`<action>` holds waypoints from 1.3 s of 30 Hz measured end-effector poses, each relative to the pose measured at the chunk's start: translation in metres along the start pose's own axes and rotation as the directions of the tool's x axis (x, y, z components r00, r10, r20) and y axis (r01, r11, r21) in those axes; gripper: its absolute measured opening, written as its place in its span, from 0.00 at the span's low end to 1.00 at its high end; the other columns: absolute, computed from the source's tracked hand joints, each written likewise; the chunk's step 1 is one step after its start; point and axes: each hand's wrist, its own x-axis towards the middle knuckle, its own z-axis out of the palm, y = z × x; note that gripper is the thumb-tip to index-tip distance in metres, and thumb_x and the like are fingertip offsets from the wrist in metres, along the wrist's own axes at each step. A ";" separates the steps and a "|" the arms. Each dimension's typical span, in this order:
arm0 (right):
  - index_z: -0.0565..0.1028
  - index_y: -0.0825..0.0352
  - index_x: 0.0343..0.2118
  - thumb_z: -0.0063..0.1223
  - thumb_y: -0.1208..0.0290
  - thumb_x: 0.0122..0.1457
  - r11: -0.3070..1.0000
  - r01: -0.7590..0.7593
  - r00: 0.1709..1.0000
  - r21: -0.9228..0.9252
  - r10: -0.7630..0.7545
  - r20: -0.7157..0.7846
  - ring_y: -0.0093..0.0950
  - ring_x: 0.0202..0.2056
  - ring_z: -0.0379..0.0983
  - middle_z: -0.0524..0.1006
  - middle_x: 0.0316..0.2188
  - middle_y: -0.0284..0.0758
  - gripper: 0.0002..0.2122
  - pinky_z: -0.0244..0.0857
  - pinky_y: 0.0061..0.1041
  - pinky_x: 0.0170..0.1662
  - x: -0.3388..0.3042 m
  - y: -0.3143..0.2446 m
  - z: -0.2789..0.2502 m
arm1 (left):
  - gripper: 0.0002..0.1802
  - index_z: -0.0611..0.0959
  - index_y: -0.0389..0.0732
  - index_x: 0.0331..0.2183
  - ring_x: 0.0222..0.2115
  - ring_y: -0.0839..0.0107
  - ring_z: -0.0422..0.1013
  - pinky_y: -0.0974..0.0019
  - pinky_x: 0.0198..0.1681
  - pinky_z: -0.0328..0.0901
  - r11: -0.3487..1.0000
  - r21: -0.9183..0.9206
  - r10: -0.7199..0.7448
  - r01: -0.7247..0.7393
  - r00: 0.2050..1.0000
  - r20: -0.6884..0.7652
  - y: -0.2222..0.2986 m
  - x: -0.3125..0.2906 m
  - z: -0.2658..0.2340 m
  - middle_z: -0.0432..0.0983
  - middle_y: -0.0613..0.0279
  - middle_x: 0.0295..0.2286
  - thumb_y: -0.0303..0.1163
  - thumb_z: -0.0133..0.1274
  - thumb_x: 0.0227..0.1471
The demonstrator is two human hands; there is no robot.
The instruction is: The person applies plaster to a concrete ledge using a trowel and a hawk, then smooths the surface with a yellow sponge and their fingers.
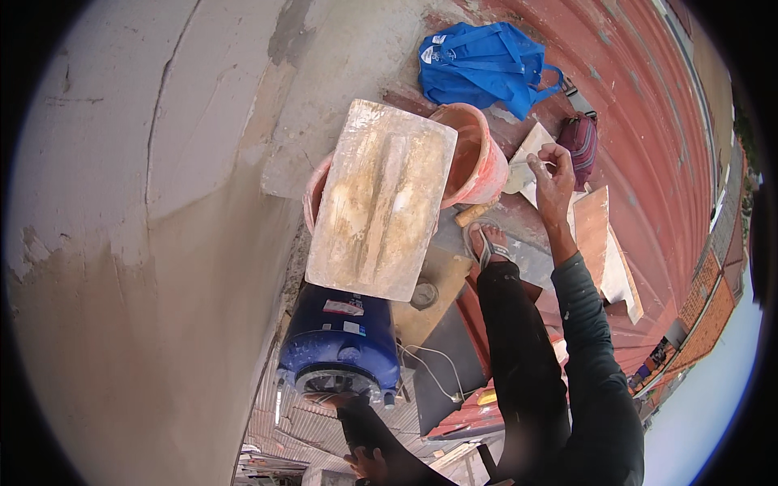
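My right hand (554, 180) is held out in the air, fingers loosely curled and thumb apart, with nothing visible in it. Beneath it lie pale board offcuts (531, 154) and a maroon striped pouch (579, 146). My left hand (369, 466) rests by my dark-trousered leg at the lower edge, fingers apart. In front of me a pale, mortar-stained rectangular board (381, 202) with a raised middle strip lies over a pink bucket (316, 194), mostly hidden. Another pink bucket (486, 166) stands beside it. Near my sandalled foot (490, 241) is a wooden handle (472, 213).
A part-wet plastered wall (162, 267) rises at the left. A blue tank (340, 336) lies below the board, beside my other foot. A blue cloth bag (486, 69) sits on the red corrugated roof (648, 138). A white cable (442, 356) loops over dark sheeting.
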 end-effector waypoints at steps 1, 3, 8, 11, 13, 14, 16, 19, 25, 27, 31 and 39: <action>0.72 0.67 0.44 0.62 0.70 0.57 0.999 -0.042 0.983 0.021 0.037 0.182 0.19 0.32 0.70 0.73 0.32 0.29 0.14 0.65 0.22 0.36 -0.024 -0.036 0.019 | 0.30 0.74 0.49 0.52 0.52 0.33 0.62 0.33 0.53 0.58 1.000 -0.005 -0.018 0.018 1.000 0.005 0.001 -0.003 -0.005 0.67 0.37 0.51 0.54 0.57 0.52; 0.63 0.68 0.53 0.62 0.66 0.60 0.968 -0.230 0.783 0.104 0.121 0.611 0.18 0.31 0.71 0.73 0.30 0.31 0.24 0.66 0.19 0.38 -0.067 -0.100 0.066 | 0.31 0.74 0.54 0.53 0.52 0.30 0.62 0.33 0.53 0.59 0.991 -0.048 -0.122 0.125 0.990 0.070 0.030 -0.013 -0.033 0.65 0.33 0.54 0.57 0.56 0.52; 0.32 0.67 0.69 0.57 0.60 0.60 0.992 0.013 0.864 -0.122 0.051 0.501 0.46 0.42 0.77 0.73 0.46 0.57 0.48 0.66 0.42 0.51 -0.155 -0.133 0.157 | 0.32 0.74 0.56 0.54 0.50 0.29 0.64 0.29 0.48 0.62 0.997 0.003 -0.077 0.077 0.995 0.067 -0.006 -0.010 -0.013 0.53 0.28 0.60 0.60 0.55 0.52; 0.34 0.65 0.69 0.56 0.71 0.57 0.997 -0.004 0.948 0.083 -0.022 0.318 0.48 0.46 0.76 0.69 0.51 0.59 0.46 0.66 0.42 0.54 -0.159 -0.126 0.170 | 0.33 0.73 0.55 0.55 0.50 0.29 0.63 0.30 0.49 0.61 0.995 -0.018 -0.097 0.099 0.991 0.095 -0.004 -0.017 -0.031 0.55 0.29 0.59 0.60 0.55 0.52; 0.36 0.67 0.68 0.54 0.76 0.54 0.968 -0.222 0.910 0.118 0.162 0.382 0.50 0.51 0.72 0.68 0.53 0.60 0.45 0.64 0.41 0.56 -0.158 -0.143 0.158 | 0.33 0.73 0.54 0.55 0.51 0.29 0.63 0.29 0.50 0.60 0.990 -0.069 -0.109 0.121 0.982 0.156 0.006 -0.023 -0.047 0.55 0.31 0.59 0.59 0.55 0.52; 0.37 0.68 0.68 0.53 0.78 0.53 0.934 -0.333 0.874 0.129 0.254 0.413 0.51 0.53 0.70 0.68 0.54 0.60 0.44 0.63 0.40 0.57 -0.157 -0.155 0.147 | 0.33 0.72 0.54 0.56 0.51 0.29 0.62 0.29 0.51 0.60 0.987 -0.088 -0.113 0.131 0.976 0.185 0.005 -0.023 -0.053 0.56 0.32 0.59 0.58 0.55 0.52; 0.42 0.69 0.67 0.55 0.77 0.53 0.926 -0.350 0.875 0.138 0.271 0.400 0.47 0.50 0.72 0.71 0.50 0.57 0.42 0.64 0.39 0.55 -0.144 -0.171 0.111 | 0.33 0.72 0.53 0.56 0.51 0.30 0.62 0.28 0.50 0.59 0.992 -0.124 -0.014 0.030 0.991 0.132 -0.031 -0.005 -0.031 0.57 0.35 0.58 0.58 0.55 0.52; 0.52 0.70 0.65 0.57 0.75 0.52 0.934 -0.328 0.906 0.140 0.270 0.326 0.42 0.45 0.75 0.75 0.45 0.53 0.38 0.66 0.37 0.52 -0.125 -0.177 0.067 | 0.33 0.72 0.52 0.56 0.51 0.32 0.62 0.28 0.49 0.60 0.993 -0.106 -0.044 0.057 0.991 0.128 -0.024 -0.012 -0.040 0.59 0.38 0.56 0.57 0.56 0.52; 0.65 0.74 0.58 0.57 0.73 0.51 0.947 -0.319 0.923 -0.024 0.316 0.219 0.38 0.44 0.76 0.76 0.45 0.50 0.30 0.66 0.36 0.52 -0.063 -0.129 -0.018 | 0.32 0.73 0.52 0.55 0.52 0.32 0.61 0.28 0.48 0.60 0.992 -0.097 -0.073 0.084 0.991 0.112 -0.020 -0.012 -0.049 0.59 0.38 0.56 0.56 0.55 0.52; 0.64 0.75 0.58 0.56 0.72 0.50 0.968 -0.224 0.956 -0.110 0.240 0.167 0.42 0.46 0.75 0.75 0.47 0.52 0.30 0.65 0.35 0.54 -0.050 -0.083 -0.038 | 0.31 0.74 0.51 0.54 0.51 0.32 0.62 0.29 0.48 0.60 0.994 -0.098 -0.036 0.043 0.996 0.077 -0.028 -0.007 -0.040 0.60 0.38 0.56 0.56 0.56 0.52; 0.64 0.77 0.58 0.55 0.70 0.51 0.957 -0.087 0.989 -0.277 0.117 0.094 0.45 0.51 0.73 0.75 0.48 0.55 0.31 0.63 0.35 0.56 -0.033 -0.010 -0.059 | 0.32 0.74 0.51 0.53 0.49 0.33 0.63 0.29 0.48 0.61 0.996 -0.085 0.015 -0.009 0.998 0.062 -0.045 0.009 -0.035 0.61 0.38 0.55 0.56 0.56 0.52; 0.63 0.72 0.61 0.56 0.67 0.52 0.871 0.157 0.936 -0.466 0.019 0.352 0.52 0.49 0.73 0.75 0.47 0.59 0.32 0.66 0.41 0.54 0.034 -0.057 -0.005 | 0.34 0.72 0.51 0.56 0.54 0.26 0.59 0.28 0.53 0.58 0.992 -0.117 -0.044 0.056 0.993 0.107 -0.012 -0.003 -0.054 0.53 0.28 0.59 0.57 0.56 0.52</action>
